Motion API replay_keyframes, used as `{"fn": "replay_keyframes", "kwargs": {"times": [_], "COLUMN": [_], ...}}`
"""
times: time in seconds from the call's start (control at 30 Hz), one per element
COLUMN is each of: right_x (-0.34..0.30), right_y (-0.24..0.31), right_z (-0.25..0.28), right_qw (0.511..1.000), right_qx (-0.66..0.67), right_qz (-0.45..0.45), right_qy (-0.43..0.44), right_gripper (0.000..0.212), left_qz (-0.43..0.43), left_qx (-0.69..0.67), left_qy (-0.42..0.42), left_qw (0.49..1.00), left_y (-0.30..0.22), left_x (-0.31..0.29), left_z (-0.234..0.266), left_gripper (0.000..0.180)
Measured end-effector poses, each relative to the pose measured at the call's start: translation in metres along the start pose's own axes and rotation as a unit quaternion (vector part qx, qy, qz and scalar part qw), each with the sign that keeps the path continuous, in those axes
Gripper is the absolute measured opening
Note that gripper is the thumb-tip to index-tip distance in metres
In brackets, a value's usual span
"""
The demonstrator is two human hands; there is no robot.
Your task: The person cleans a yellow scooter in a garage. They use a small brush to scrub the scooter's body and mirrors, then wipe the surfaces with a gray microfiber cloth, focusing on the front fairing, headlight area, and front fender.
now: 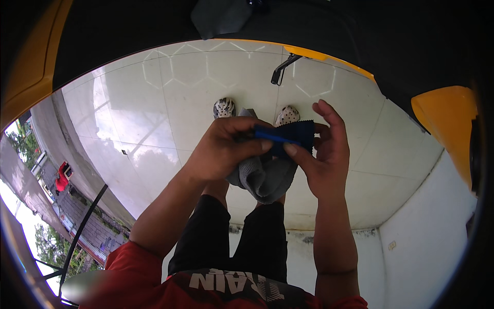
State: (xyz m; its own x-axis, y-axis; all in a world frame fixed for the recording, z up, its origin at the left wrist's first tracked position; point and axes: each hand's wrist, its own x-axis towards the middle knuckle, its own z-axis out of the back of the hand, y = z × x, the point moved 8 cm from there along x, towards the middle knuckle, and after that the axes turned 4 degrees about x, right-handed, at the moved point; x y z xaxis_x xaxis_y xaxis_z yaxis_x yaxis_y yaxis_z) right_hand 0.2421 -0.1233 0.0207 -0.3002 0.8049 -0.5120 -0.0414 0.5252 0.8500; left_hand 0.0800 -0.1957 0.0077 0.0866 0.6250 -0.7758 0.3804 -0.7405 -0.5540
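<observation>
In front of my body, my left hand point(221, 149) pinches one end of a small blue pad point(275, 136) between thumb and fingers. A dark blue cloth point(303, 130) with a zigzag edge lies against the pad's right part. My right hand point(329, 159) grips that cloth with the thumb beneath and some fingers behind; its outer fingers stick up, apart from it. Below the pad hangs a folded grey towel point(265, 180), close against my left hand. What carries the towel is hidden behind the fingers.
Ahead is a vehicle's black panel point(128, 36) with yellow trim, and another grey cloth point(218, 18) lies on it. A yellow mirror-like part point(447, 113) juts out at right. A thin black fitting point(284, 69) projects over the shiny tiled floor point(139, 113). A white wall point(422, 252) stands at lower right.
</observation>
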Motion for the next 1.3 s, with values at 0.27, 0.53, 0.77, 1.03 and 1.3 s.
{"fn": "replay_keyframes", "kwargs": {"times": [0.27, 0.53, 0.77, 1.03, 1.3], "right_x": [-0.001, 0.005, 0.014, 0.077, 0.113], "right_y": [-0.032, 0.003, 0.011, -0.035, -0.043], "right_z": [-0.003, -0.008, -0.017, 0.029, -0.006], "right_qw": [0.979, 0.957, 0.881, 0.954, 0.885], "right_qx": [0.043, -0.142, -0.321, 0.289, 0.441], "right_qz": [-0.1, 0.146, 0.261, -0.065, -0.123], "right_qy": [0.174, 0.206, 0.229, -0.035, 0.083], "right_gripper": [0.034, 0.027, 0.026, 0.024, 0.035], "left_qz": [-0.049, 0.027, 0.019, -0.111, -0.267], "left_qx": [0.045, 0.01, 0.01, 0.383, 0.45], "left_qy": [-0.004, 0.05, 0.044, -0.274, -0.369], "left_qw": [0.998, 0.998, 0.999, 0.875, 0.768], "left_y": [0.001, 0.01, -0.003, -0.063, -0.107], "left_x": [0.001, 0.009, 0.023, 0.114, 0.188], "left_z": [0.0, 0.007, 0.007, 0.09, 0.092], "left_gripper": [0.019, 0.019, 0.038, 0.067, 0.07]}}
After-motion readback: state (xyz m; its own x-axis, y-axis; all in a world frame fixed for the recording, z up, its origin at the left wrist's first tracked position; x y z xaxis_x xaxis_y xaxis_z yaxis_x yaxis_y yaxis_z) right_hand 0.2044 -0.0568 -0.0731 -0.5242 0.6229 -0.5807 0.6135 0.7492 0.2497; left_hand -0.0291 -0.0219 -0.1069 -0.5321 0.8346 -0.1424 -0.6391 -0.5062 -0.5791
